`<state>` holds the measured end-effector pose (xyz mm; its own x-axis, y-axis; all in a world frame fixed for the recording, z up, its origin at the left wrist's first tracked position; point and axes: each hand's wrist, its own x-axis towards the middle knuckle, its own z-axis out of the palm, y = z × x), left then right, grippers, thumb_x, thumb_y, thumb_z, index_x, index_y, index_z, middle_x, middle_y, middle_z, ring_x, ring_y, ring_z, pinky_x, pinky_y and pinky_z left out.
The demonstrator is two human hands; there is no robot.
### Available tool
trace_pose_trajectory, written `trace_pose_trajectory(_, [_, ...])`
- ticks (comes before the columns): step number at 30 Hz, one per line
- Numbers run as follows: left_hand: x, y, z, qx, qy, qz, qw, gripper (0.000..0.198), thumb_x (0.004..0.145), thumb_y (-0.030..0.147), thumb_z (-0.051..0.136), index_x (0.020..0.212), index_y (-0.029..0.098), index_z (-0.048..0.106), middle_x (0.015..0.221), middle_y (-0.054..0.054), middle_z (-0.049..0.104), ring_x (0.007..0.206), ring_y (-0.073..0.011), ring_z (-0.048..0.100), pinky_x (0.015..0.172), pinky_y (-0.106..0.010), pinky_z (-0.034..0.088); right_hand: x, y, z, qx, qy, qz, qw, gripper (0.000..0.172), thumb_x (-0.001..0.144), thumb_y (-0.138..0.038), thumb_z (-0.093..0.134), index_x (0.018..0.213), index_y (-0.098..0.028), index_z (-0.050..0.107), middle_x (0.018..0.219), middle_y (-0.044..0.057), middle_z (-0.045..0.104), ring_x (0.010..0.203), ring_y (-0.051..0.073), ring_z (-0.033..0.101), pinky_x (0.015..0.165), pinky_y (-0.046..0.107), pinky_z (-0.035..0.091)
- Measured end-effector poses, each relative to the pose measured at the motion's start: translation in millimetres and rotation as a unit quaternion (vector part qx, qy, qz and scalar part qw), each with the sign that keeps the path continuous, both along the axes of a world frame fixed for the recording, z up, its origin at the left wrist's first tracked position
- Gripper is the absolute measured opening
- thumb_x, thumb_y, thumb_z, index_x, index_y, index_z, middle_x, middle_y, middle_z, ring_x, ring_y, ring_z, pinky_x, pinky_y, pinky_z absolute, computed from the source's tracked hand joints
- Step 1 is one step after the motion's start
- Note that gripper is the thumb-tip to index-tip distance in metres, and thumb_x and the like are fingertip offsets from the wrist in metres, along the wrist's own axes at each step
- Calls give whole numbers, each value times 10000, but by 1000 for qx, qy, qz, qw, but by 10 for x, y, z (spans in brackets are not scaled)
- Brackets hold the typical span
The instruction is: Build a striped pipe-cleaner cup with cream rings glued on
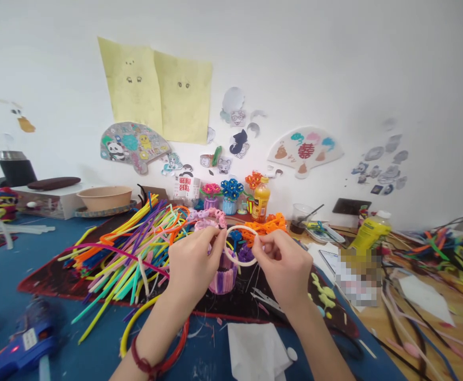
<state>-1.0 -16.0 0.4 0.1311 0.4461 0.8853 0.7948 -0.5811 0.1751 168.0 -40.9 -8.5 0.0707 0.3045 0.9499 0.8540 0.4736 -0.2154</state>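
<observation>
Head view onto a pale wall (pixel 334 63) hung with yellow sheets, paper fans and small cut-outs, too small to read. Below it, a blue table (pixel 12 275), cut off at the left and bottom edges, with bare wood on the right under tangled dark and coloured stems, smeared toward the frame edge. On the blue part, a black mat (pixel 44 283) with a red rim, mostly buried. Across its left half, a loose heap of pipe cleaners (pixel 128 248) in yellow, green, purple and orange, fanned out toward the left.

At centre, both forearms, cut off by the bottom edge. Closed, the left hand (pixel 191 267), thumb and forefinger pinching the left side of a white ring (pixel 241 227); closed likewise, the right hand (pixel 284 267), pinching the right side. Ring held upright above the mat, just over a pink-and-purple basket (pixel 224 278), itself half hidden behind the left hand; touching or apart, impossible to tell. Lower arc of the ring partly covered by fingers.

Bottom left, a blue glue gun (pixel 28 341), blurred and clipped by the frame. Near the bottom edge, a white paper sheet (pixel 255 352), just beside the right forearm. To the right, a pixelated patch (pixel 356 275) masking whatever lies under it, just below a tipped yellow bottle (pixel 368 233). On the left wrist, a red cord bracelet (pixel 144 362).
</observation>
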Motion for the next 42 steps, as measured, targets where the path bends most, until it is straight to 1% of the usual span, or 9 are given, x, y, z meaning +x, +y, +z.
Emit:
trace_pose_trajectory(5, [-3, 3, 7, -39, -14, 0, 999, 345, 954, 343, 491, 713, 177, 675, 476, 38, 574, 387, -89, 466, 476, -222, 281, -18, -18, 35, -4, 22, 13, 1000, 233, 844, -128, 627, 632, -171, 543, 532, -64, 467, 435, 65, 430, 463, 188, 360])
trace_pose_trajectory(9, [-1, 4, 18, -106, -24, -23, 994, 304, 945, 370, 505, 780, 193, 689, 495, 44, 583, 407, -95, 485, 495, -220, 297, -37, -30, 58, -17, 52, 33, 998, 203, 844, -135, 625, 655, -175, 562, 532, -60, 492, 429, 72, 440, 456, 192, 373])
trace_pose_trajectory(12, [2, -9, 39, -130, -38, -46, 990, 282, 934, 372, 528, 773, 196, 678, 507, 48, 591, 409, -93, 481, 494, -219, 307, -46, -41, 71, -32, 72, 46, 996, 196, 849, -156, 621, 662, -181, 569, 532, -54, 504, 433, 83, 455, 450, 201, 382])
trace_pose_trajectory(19, [3, -28, 41, -116, -44, -131, 984, 237, 924, 295, 554, 736, 189, 654, 530, 54, 620, 465, -88, 550, 521, -197, 364, -38, -44, 72, -49, 80, 64, 994, 189, 852, -163, 624, 669, -178, 579, 546, -44, 525, 442, 84, 464, 470, 207, 394])
trace_pose_trajectory(25, [-12, 28, 9, -103, -44, -129, 985, 143, 901, 222, 579, 833, 169, 693, 571, 36, 659, 463, -93, 566, 501, -196, 379, -39, -42, 56, -54, 85, 64, 993, 188, 851, -168, 621, 669, -175, 575, 537, -55, 491, 430, 79, 440, 456, 205, 373])
trace_pose_trajectory(30, [-5, 5, 5, -97, -42, -171, 980, 118, 892, 190, 582, 823, 167, 675, 553, 51, 650, 477, -81, 591, 531, -176, 417, -52, -46, 66, -45, 76, 47, 995, 202, 852, -186, 617, 656, -185, 572, 505, -64, 476, 418, 82, 401, 442, 210, 353])
trace_pose_trajectory(32, [-2, -14, 15, -97, -43, -172, 979, 120, 892, 194, 580, 815, 175, 670, 539, 59, 642, 467, -80, 587, 525, -175, 418, -48, -42, 72, -49, 84, 43, 994, 199, 859, -195, 613, 664, -183, 578, 503, -65, 474, 412, 80, 400, 438, 211, 346])
trace_pose_trajectory(36, [7, -23, 32, -96, -50, -175, 979, 135, 891, 195, 574, 792, 181, 665, 516, 66, 633, 446, -78, 578, 514, -176, 419, -39, -36, 71, -52, 90, 39, 994, 204, 865, -208, 617, 666, -179, 587, 497, -65, 478, 405, 78, 411, 439, 212, 348])
trace_pose_trajectory(42, [15, -16, 36, -99, -39, -182, 978, 134, 888, 187, 579, 794, 179, 673, 524, 66, 631, 450, -72, 573, 514, -170, 406, -29, -24, 56, -71, 115, 44, 990, 201, 870, -232, 621, 677, -177, 608, 516, -39, 561, 420, 95, 483, 450, 219, 386])
